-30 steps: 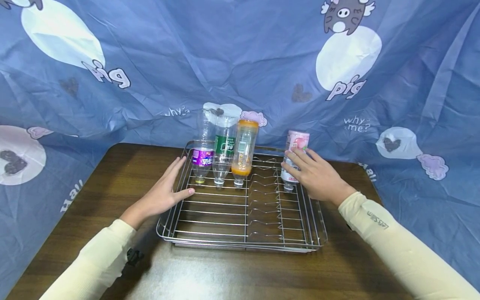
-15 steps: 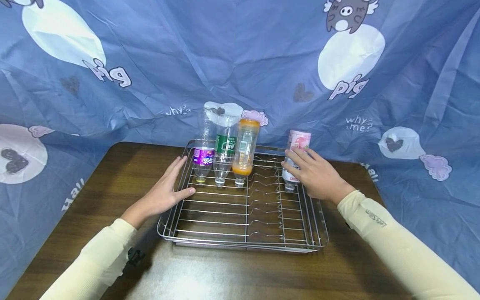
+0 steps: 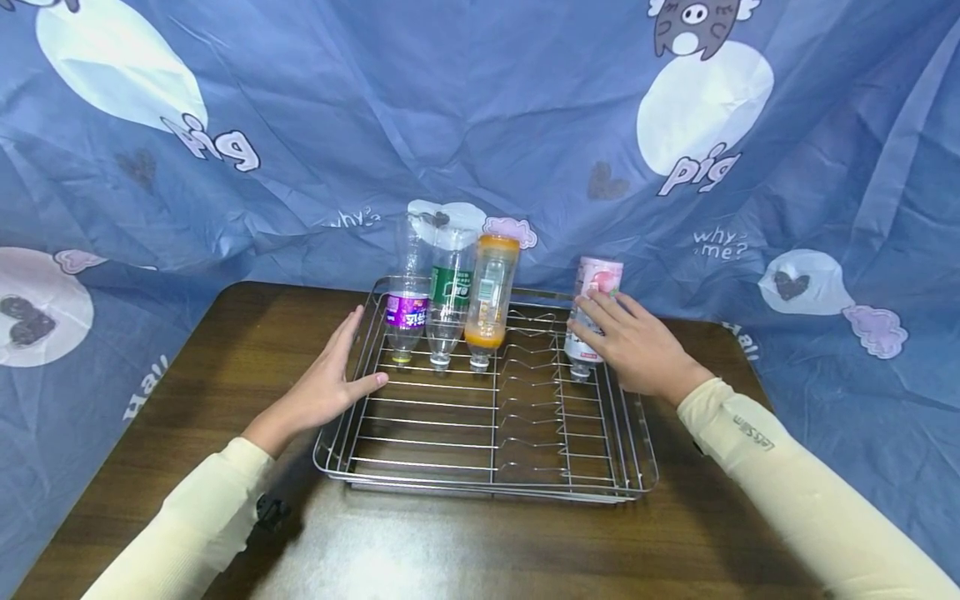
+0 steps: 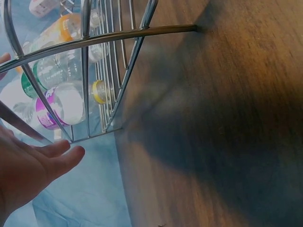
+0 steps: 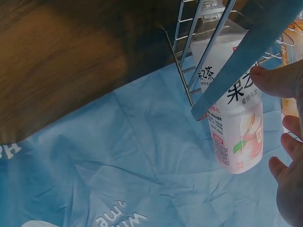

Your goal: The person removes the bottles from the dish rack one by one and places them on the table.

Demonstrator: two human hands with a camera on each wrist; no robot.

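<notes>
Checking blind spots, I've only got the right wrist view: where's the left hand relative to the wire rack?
Observer: Head view puts the left hand at the left side of the wire rack, thumb spread from the fingers.
Operator: And what's standing in the rack's far left corner?
Observer: A purple-labelled plastic bottle, neck down, with a green-labelled plastic bottle right next to it.
</notes>
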